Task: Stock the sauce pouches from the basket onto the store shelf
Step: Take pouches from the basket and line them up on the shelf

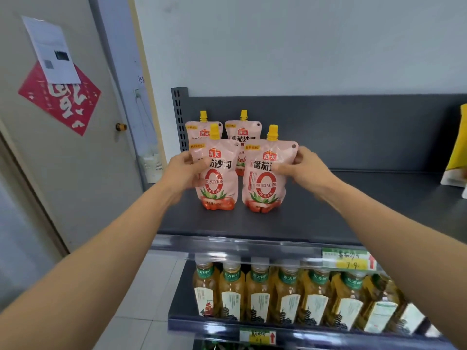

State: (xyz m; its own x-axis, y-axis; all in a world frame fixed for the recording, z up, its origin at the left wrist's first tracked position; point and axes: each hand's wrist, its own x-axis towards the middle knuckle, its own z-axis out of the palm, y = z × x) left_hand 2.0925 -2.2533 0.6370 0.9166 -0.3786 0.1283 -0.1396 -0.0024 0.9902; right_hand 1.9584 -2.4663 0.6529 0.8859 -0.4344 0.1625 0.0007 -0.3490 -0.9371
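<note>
**On the dark shelf [328,213], both grips hold the front pouches**

At the shelf's left end, four pink sauce pouches with yellow caps stand upright in two rows. The left grip [185,170] pinches the left edge of the front left pouch [219,178], thumb across its printed face. The right grip [303,168] pinches the upper right edge of the front right pouch [264,178] in the same way. These two pouches stand side by side, bases on the shelf and a narrow gap between them. Just behind, the rear left pouch [199,133] and the rear right pouch [242,137] stand near the back panel. A yellow package [458,147] sits at the far right. Tea bottles [285,291] line the tier below, under a price tag [348,258].
</note>
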